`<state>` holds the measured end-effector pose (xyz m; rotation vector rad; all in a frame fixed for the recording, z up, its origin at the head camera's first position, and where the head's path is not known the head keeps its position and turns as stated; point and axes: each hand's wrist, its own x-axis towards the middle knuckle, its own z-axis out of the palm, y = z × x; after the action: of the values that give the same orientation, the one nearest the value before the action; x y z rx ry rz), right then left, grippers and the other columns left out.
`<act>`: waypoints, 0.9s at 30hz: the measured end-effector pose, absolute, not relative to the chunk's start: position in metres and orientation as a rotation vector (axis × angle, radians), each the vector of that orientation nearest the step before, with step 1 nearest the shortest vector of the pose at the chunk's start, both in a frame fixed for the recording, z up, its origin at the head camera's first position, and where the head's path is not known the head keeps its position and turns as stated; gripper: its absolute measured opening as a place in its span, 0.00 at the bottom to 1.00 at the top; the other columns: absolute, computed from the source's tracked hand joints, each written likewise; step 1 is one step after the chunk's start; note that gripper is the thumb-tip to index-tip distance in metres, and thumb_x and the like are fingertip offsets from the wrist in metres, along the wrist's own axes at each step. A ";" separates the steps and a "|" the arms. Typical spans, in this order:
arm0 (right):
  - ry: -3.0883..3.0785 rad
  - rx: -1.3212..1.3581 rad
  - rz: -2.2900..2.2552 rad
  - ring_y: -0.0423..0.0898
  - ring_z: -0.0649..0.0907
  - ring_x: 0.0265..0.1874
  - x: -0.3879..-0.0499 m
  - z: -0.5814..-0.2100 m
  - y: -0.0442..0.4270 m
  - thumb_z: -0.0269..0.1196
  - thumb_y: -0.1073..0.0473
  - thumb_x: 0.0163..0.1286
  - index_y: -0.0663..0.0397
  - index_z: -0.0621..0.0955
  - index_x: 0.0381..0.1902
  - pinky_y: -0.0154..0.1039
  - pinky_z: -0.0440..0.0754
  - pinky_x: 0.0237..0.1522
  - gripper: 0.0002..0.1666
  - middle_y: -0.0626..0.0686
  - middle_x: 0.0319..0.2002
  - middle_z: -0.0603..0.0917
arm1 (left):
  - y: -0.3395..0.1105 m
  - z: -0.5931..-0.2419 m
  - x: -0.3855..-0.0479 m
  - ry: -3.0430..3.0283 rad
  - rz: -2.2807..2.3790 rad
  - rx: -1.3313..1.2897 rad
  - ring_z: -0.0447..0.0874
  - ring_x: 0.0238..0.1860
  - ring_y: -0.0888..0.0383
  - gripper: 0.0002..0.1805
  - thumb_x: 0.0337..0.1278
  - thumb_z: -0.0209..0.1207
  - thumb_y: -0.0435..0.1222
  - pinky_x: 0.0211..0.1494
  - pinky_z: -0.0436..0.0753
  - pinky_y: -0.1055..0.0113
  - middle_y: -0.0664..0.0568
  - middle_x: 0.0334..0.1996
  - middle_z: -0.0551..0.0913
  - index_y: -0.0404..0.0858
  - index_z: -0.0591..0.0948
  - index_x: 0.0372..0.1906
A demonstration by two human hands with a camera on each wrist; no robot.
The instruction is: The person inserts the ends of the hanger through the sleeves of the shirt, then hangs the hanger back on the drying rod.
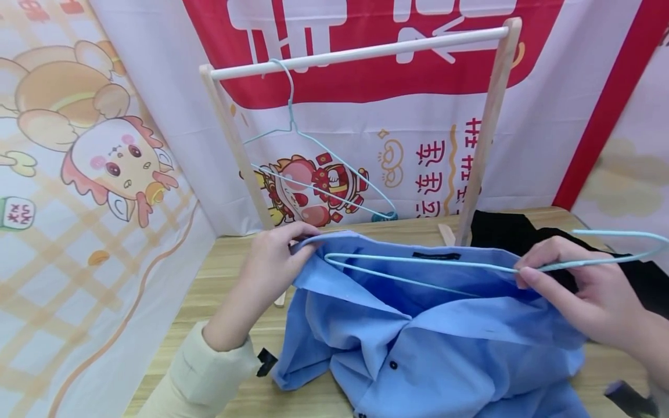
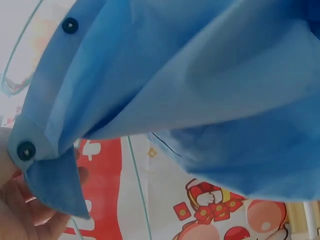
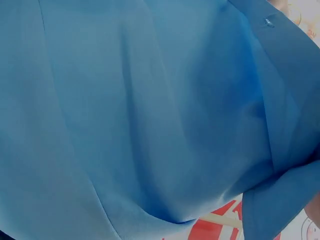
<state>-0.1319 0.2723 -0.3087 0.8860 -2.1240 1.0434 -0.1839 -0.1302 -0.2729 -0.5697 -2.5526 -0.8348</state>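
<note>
A blue buttoned shirt [image 1: 444, 354] hangs between my two hands above the wooden table, its neck opening facing up. With thumb and fingers my left hand [image 1: 277, 267] pinches the shirt's collar edge on the left. My right hand [image 1: 585, 290] pinches a light-green wire hanger [image 1: 418, 260] near its neck, at the right of the collar. One end of that hanger lies inside the neck opening, and its hook points right. Blue cloth [image 3: 150, 110] fills most of the right wrist view. In the left wrist view, fingers [image 2: 45, 225] show behind the collar tip.
A second wire hanger [image 1: 292, 110] hangs from the white bar of a wooden rack [image 1: 486, 133] behind the shirt. Black cloth [image 1: 502, 229] lies on the table [image 1: 209, 302] at the right. Printed fabric [image 1: 355, 128] stands behind.
</note>
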 end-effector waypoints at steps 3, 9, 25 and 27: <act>-2.125 0.921 0.985 0.34 0.80 0.35 -0.131 -0.307 0.276 0.67 0.78 0.62 0.53 0.82 0.34 0.21 0.75 0.43 0.14 0.44 0.31 0.84 | -0.131 -0.274 -0.185 -2.516 -0.776 -0.564 0.87 0.40 0.51 0.07 0.61 0.70 0.32 0.46 0.87 0.55 0.48 0.39 0.89 0.38 0.89 0.43; -2.211 0.914 0.778 0.34 0.76 0.40 -0.125 -0.302 0.279 0.71 0.63 0.67 0.42 0.82 0.35 0.22 0.71 0.45 0.09 0.39 0.32 0.82 | -0.134 -0.274 -0.185 -2.479 -0.825 -0.546 0.88 0.39 0.50 0.06 0.60 0.71 0.32 0.45 0.87 0.53 0.48 0.38 0.89 0.38 0.89 0.41; -2.515 0.706 0.636 0.37 0.70 0.41 -0.123 -0.293 0.278 0.79 0.69 0.51 0.33 0.82 0.35 0.30 0.78 0.31 0.25 0.33 0.32 0.80 | -0.132 -0.261 -0.167 -2.270 -0.907 -0.641 0.86 0.32 0.54 0.06 0.56 0.70 0.27 0.37 0.87 0.56 0.48 0.36 0.88 0.37 0.88 0.38; -2.513 0.746 0.604 0.37 0.70 0.40 -0.125 -0.291 0.275 0.80 0.66 0.52 0.32 0.81 0.35 0.32 0.75 0.33 0.24 0.30 0.31 0.79 | -0.132 -0.261 -0.165 -2.257 -0.932 -0.643 0.86 0.31 0.55 0.06 0.56 0.70 0.26 0.37 0.87 0.56 0.49 0.35 0.88 0.37 0.88 0.38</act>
<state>-0.1252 0.2753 -0.2911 0.7456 -2.5126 0.6041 -0.1648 -0.1321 -0.2606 -0.6429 -2.2574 -0.9316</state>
